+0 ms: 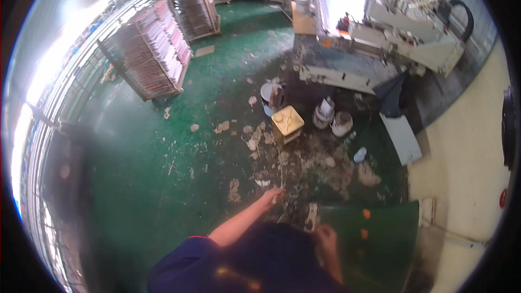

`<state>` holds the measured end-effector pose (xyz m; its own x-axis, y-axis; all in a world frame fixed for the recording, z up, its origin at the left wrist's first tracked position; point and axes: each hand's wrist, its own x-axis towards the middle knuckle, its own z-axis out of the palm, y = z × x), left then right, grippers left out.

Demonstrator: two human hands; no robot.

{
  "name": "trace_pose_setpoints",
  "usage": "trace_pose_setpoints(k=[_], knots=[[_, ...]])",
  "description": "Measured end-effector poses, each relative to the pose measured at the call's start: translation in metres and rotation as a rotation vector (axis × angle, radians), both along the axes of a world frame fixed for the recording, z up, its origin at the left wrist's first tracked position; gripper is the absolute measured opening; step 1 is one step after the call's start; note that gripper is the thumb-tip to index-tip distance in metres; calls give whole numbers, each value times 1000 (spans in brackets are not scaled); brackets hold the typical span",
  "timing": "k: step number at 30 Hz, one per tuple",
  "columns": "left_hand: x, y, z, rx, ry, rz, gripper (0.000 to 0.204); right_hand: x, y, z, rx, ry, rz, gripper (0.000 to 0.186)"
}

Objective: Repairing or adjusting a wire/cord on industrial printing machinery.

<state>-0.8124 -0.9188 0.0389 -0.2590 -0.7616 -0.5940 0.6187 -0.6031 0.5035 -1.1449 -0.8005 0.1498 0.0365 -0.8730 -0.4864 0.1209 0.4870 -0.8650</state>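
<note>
My left hand (pixel 269 197) is stretched out ahead of my body, its fingers drawn together. A thin pale streak rises from the fingertips; whether it is a held stick or a mark on the floor is unclear. Close to my dark blue shirt (pixel 244 260), my right hand (pixel 326 235) hangs low beside a dark green flat surface (pixel 380 239) with two orange patches. Its fingers are too blurred to read. Farther ahead stands a square yellow-lidded container (pixel 287 121) with small items on top. A white bucket (pixel 269 97) is just behind it.
Two stained pails (pixel 324 115) stand right of the container. A large machine (pixel 401 32) fills the far right. Loaded racks (pixel 154 49) stand at the far left. The green floor (pixel 141 173) has pale stains. A white panel (pixel 401 137) leans near the cream-coloured surface (pixel 461 168) on the right.
</note>
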Motion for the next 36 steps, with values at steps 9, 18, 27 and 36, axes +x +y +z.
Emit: trace_pose_setpoints(k=[9, 18, 27, 36], knots=[[-78, -4, 39, -110, -398, -489, 30, -27, -54, 10, -83, 87, -256, 17], [-118, 26, 4, -296, -628, -545, 28, -24, -30, -27, 155, 58, -367, 20], [-134, 48, 0, -144, -542, -629, 29, -7, -4, -59, 225, 87, -392, 17], [-146, 84, -36, -224, -709, -531, 30, -3, -33, -77, 27, 668, 184, 11]])
